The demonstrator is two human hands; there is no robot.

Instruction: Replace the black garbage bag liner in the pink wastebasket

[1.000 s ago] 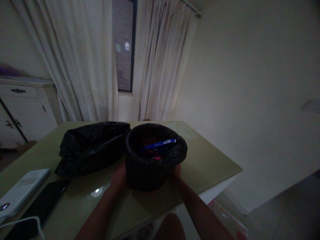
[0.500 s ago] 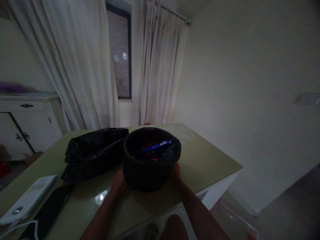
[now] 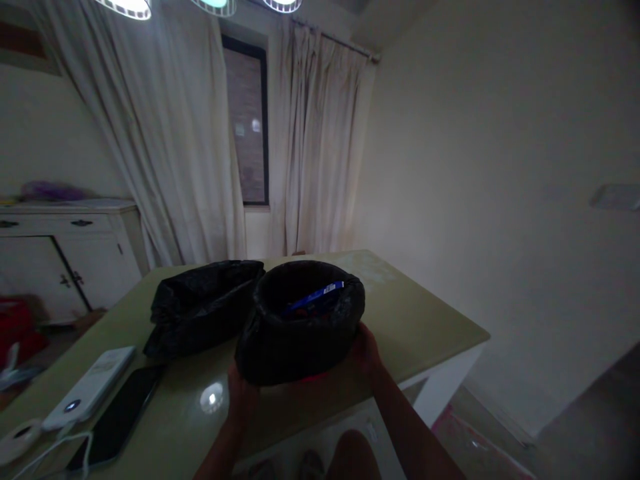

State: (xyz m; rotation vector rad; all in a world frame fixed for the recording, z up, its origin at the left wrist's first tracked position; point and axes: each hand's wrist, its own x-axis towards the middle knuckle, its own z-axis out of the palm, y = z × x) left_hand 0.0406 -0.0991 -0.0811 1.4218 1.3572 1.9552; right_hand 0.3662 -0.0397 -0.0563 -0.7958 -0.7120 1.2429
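A black plastic bag (image 3: 295, 353) with a rolled-out, round mouth stands near the front of the table. Inside it lies a blue packet (image 3: 320, 292) with a white label, and darker contents beneath are hard to make out. A thin strip of pinkish red (image 3: 314, 378) shows under the bag's lower edge. My left hand (image 3: 242, 388) grips the bag's lower left side, its fingertips hidden behind the plastic. On the right side, my right hand (image 3: 367, 347) holds the bag, fingers partly hidden. Left of it, a second black plastic bag (image 3: 200, 320) lies slumped with its mouth open.
On the table's (image 3: 430, 327) left part lie a white power bank (image 3: 93, 387), a dark phone (image 3: 123, 417), a white cable (image 3: 89, 445) and a roll of tape (image 3: 21, 441). A white cabinet (image 3: 100, 253) stands at the far left. Curtains (image 3: 320, 147) hang behind the table.
The held bag's lower part has spread and shifted left, and the pinkish red strip now shows beneath. My right hand is further out to the right. The view has tilted up, revealing ceiling lamps.
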